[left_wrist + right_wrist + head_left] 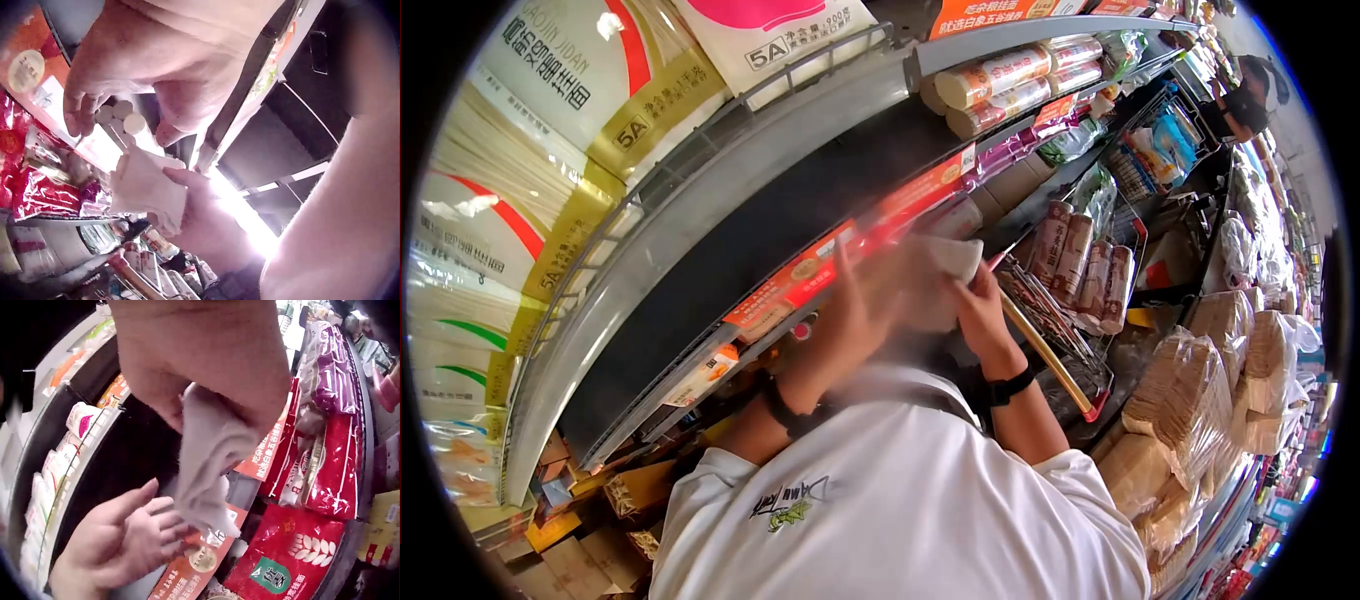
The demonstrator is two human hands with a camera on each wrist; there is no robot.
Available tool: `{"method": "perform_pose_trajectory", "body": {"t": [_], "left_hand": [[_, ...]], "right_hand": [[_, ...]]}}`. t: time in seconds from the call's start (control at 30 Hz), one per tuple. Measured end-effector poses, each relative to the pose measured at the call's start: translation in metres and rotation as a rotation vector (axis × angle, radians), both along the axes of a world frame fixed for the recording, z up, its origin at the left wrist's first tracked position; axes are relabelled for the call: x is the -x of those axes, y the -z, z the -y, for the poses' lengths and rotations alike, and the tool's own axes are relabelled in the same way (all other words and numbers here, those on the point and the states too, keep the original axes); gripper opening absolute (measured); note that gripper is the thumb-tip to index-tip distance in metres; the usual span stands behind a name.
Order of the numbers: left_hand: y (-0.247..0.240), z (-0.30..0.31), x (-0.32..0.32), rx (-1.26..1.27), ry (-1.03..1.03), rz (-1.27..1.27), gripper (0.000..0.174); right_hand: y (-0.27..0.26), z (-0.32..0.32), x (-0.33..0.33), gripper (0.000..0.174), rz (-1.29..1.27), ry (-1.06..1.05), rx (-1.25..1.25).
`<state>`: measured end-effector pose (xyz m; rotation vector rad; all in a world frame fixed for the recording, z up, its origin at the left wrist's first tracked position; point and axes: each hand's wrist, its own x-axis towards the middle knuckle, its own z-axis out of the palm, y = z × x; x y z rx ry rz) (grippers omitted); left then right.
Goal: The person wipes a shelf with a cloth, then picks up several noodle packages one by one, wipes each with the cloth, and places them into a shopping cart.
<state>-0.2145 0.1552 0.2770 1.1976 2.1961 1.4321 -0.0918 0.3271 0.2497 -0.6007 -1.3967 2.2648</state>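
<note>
My right hand grips a folded white cloth in front of the shelf. In the right wrist view the cloth hangs in loose folds below the fingers. Thumb and fingers pinch the same cloth in the left wrist view. My left hand is held near the price strip on the shelf edge, holding nothing. Its palm and spread fingers show in the right wrist view, where the left hand is beside the cloth. Haze blurs part of both hands in the head view.
Large noodle packs fill the upper shelf at left behind a wire rail. Red packets lie on the shelf below. A shopping cart with several noodle rolls stands at right, near wrapped brown bundles. Another person is farther back.
</note>
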Motion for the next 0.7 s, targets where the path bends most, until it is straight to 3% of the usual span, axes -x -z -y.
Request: {"method": "perform_pose_trajectory", "body": {"t": [0.07, 0.13, 0.23, 0.27, 0.37, 0.47, 0.6, 0.7], "left_hand": [[0.018, 0.015, 0.011, 0.069, 0.082, 0.011, 0.084], [0.032, 0.034, 0.013, 0.091, 0.138, 0.154, 0.067], [0.041, 0.046, 0.002, -0.116, 0.063, 0.412, 0.031], [0.030, 0.048, -0.001, -0.109, 0.032, 0.472, 0.027], [0.059, 0.064, -0.008, -0.200, -0.088, 0.529, 0.025], [0.047, 0.070, -0.018, -0.185, -0.256, 0.498, 0.016], [0.045, 0.071, -0.035, -0.107, -0.422, 0.453, 0.016], [0.049, 0.064, -0.060, -0.128, -0.579, 0.522, 0.016]], "right_hand": [[0.014, -0.019, 0.017, 0.040, 0.159, 0.193, -0.012], [0.007, -0.040, 0.030, 0.036, 0.011, 0.253, -0.063], [-0.027, -0.076, 0.067, 0.041, -0.067, 0.226, -0.408], [-0.037, -0.089, 0.083, 0.043, -0.108, 0.211, -0.550], [-0.060, -0.139, 0.145, 0.035, 0.018, 0.200, -1.264], [-0.105, -0.146, 0.217, 0.029, -0.171, 0.075, -1.602], [-0.083, -0.172, 0.299, 0.030, 0.076, -0.188, -1.929], [-0.060, -0.196, 0.332, 0.030, 0.195, -0.343, -2.024]]}}
